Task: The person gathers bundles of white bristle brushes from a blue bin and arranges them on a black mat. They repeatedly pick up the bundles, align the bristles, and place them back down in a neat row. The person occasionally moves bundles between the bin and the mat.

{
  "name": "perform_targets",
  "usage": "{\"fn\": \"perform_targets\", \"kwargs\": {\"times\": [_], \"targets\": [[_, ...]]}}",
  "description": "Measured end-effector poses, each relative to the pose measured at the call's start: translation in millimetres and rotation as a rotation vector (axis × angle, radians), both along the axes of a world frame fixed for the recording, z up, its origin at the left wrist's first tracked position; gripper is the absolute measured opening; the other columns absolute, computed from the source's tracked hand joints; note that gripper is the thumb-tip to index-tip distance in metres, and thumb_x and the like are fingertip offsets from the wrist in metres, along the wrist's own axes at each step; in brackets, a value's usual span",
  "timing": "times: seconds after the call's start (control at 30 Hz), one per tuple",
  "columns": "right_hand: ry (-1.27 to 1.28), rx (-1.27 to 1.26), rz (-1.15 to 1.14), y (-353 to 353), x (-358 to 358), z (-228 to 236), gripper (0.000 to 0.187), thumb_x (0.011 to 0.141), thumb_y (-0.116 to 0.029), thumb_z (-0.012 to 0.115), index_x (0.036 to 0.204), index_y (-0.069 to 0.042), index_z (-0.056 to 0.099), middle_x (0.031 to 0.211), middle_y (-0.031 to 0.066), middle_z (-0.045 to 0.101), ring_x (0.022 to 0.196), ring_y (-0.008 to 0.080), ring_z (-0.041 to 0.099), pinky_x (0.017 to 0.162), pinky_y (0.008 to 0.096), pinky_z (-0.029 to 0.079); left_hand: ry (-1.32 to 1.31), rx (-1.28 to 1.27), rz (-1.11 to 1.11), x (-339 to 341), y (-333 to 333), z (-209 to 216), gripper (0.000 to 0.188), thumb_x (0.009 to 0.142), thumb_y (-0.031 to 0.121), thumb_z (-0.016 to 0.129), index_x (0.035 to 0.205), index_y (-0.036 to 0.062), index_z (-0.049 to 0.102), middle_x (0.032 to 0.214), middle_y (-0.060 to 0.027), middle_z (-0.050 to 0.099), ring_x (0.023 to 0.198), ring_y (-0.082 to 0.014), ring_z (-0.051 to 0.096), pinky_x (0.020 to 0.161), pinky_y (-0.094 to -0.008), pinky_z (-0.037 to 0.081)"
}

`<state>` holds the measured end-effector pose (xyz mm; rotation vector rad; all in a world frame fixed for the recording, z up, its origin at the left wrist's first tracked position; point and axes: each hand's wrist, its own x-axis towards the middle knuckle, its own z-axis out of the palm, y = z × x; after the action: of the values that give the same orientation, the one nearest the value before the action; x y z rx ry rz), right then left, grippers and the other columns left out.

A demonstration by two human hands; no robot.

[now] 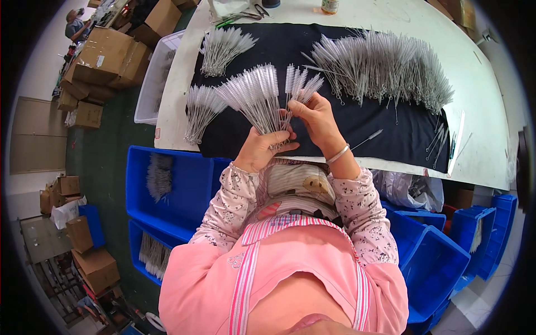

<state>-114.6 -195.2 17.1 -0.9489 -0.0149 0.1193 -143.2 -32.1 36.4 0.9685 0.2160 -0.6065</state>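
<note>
Your pink top [296,245] is nearest in the head view. Beyond it, over the table's [480,120] near edge, your left hand [263,146] has a closed grip around the wire ends of a fanned bundle of brushes [251,92]; your right hand [314,115] pinches a smaller cluster [295,81] just beside it. Toward the left edge, two separate bunches [225,49] look done. The big heap [385,67] toward the far right corner is seemingly left to sort.

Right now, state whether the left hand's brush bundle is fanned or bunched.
Fanned: the brush bundle spreads at its bristled ends, while its wire stems converge in the left hand.
</note>
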Motion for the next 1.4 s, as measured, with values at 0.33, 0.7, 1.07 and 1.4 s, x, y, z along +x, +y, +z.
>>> {"fn": "perform_targets", "kwargs": {"times": [0.33,0.7,1.07,1.4], "targets": [[0.017,0.322,0.045,-12.8,11.0,3.9,0.029,0.096,-0.028,0.051,0.101,0.000,0.060,0.095,0.0042,0.061,0.083,0.0145,0.058,0.074,0.0285,0.047,-0.055,-0.211,-0.038,22.4,-8.2,-8.3,0.039,0.077,-0.008,0.064,0.111,0.0066,0.051,0.089,-0.0103,0.060,0.071,-0.0179,0.056,0.053,-0.0248,0.040],[-0.252,-0.052,0.229,-24.5,-24.0,54.2,0.021,0.083,-0.004,0.067,0.103,0.002,0.063,0.099,0.0026,0.062,0.090,0.0084,0.057,0.080,0.0230,0.047,-0.534,0.071,-0.493,15.5,30.6,-19.0,0.050,0.066,-0.007,0.076,0.111,0.0052,0.057,0.090,-0.0043,0.064,0.086,-0.0174,0.063,0.076,-0.0281,0.049],[-0.485,-0.403,0.058,-45.1,-21.3,94.0,0.008,0.084,-0.005,0.065,0.089,0.001,0.066,0.092,0.0035,0.062,0.077,0.0084,0.054,0.067,0.0215,0.045,-0.814,0.080,-0.486,28.2,81.5,-68.9,0.056,0.088,0.018,0.062,0.138,0.0093,0.039,0.139,-0.0068,0.045,0.128,-0.0206,0.041,0.109,-0.0360,0.029],[-0.330,-0.550,0.084,-56.3,3.9,105.1,0.005,0.080,-0.002,0.064,0.082,0.001,0.067,0.076,0.0022,0.064,0.063,0.0082,0.057,0.059,0.0221,0.047,-0.625,0.158,-0.591,1.3,34.2,-2.3,0.048,0.080,0.012,0.071,0.124,0.0040,0.052,0.110,-0.0083,0.060,0.100,-0.0196,0.057,0.087,-0.0332,0.045]]}}
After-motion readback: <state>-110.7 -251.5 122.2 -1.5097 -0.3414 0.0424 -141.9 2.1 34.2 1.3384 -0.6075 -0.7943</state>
